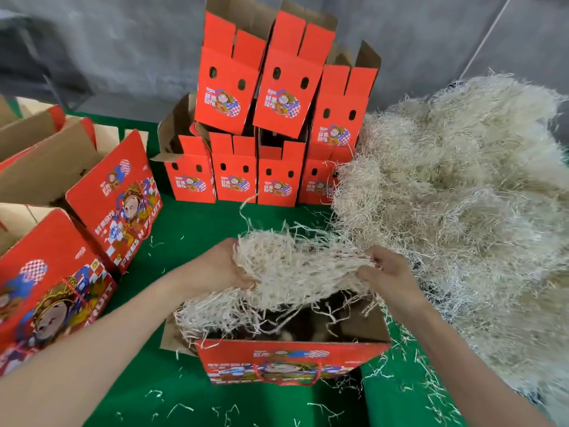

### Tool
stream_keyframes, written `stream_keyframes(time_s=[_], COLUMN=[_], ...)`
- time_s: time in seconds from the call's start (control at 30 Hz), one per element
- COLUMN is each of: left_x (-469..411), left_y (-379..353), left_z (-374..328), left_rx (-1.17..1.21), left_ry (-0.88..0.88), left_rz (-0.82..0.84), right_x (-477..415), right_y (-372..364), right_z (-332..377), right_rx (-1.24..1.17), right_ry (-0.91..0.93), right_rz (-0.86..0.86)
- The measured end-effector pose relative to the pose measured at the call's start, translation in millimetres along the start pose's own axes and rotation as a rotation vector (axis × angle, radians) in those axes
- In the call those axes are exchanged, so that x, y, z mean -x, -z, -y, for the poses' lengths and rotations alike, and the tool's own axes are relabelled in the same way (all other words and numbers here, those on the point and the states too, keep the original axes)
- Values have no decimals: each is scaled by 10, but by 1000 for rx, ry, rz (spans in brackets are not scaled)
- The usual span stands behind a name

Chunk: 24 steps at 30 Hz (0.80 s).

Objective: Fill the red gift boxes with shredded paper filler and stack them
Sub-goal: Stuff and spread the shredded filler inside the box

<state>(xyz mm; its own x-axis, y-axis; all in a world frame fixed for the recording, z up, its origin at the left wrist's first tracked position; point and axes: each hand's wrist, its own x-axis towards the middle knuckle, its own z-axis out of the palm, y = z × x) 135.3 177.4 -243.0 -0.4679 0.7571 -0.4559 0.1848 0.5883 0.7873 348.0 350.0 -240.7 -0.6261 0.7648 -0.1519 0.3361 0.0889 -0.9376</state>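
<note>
An open red gift box [286,362] stands near the front edge of the green table, its dark inside partly showing. Above its opening hangs a wad of pale shredded paper [292,266]. My left hand [221,266] grips the wad's left end and my right hand [385,269] pinches its right end. Loose strands spill over the box's left rim. A big heap of the same shredded paper [455,192] lies on the right, touching the wad.
A stack of upright red boxes [264,118] with raised flaps stands at the back centre, in two tiers. Two larger open red boxes [117,204] lie at the left. Stray strands dot the green table [197,223].
</note>
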Motion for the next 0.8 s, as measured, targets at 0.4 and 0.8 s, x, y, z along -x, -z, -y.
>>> stream_keyframes(time_s=[0.4,0.8], left_x=[-69,88], left_y=[-403,-1], left_z=[-98,249], left_rx=[319,85], left_ry=[108,41], left_rz=[74,109], right_x=[118,167], right_y=[-629,-56], right_z=[17,-129], right_rx=[297,393], right_ry=[101,168], right_rz=[381,227])
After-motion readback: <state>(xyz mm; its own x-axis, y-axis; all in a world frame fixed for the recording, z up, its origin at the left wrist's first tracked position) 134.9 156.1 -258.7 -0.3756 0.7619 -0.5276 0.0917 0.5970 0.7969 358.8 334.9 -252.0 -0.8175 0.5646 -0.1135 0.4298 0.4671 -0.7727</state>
